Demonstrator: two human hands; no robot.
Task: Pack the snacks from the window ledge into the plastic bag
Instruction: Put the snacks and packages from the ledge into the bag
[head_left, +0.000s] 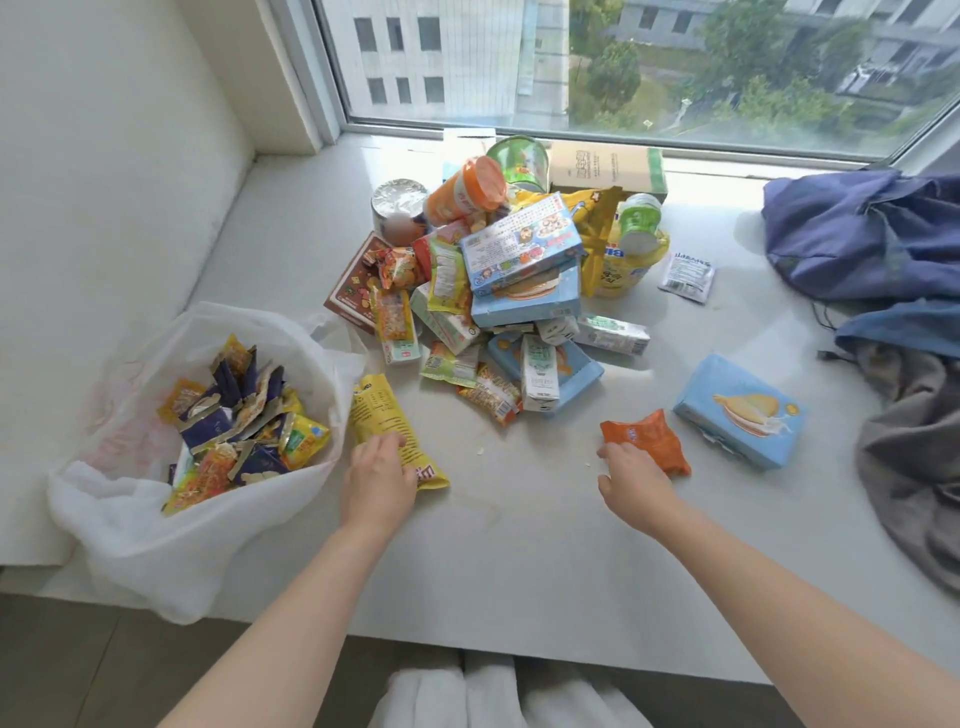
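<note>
A white plastic bag (130, 519) stands open at the ledge's left front edge, with several small snack packets inside. My left hand (376, 480) rests on a yellow snack packet (382, 415) lying just right of the bag, fingers curled over it. My right hand (631, 480) touches the near end of an orange snack packet (652, 436) flat on the ledge. A pile of snacks (509, 270) with boxes, cups and packets sits in the middle of the ledge. A light blue biscuit pack (740, 410) lies apart at the right.
The white window ledge (519, 545) ends at a front edge near me. A blue cloth bag (862, 234) and grey clothing (914, 467) lie at the right. A small white sachet (687, 275) lies by the pile. The window pane (623, 67) runs behind.
</note>
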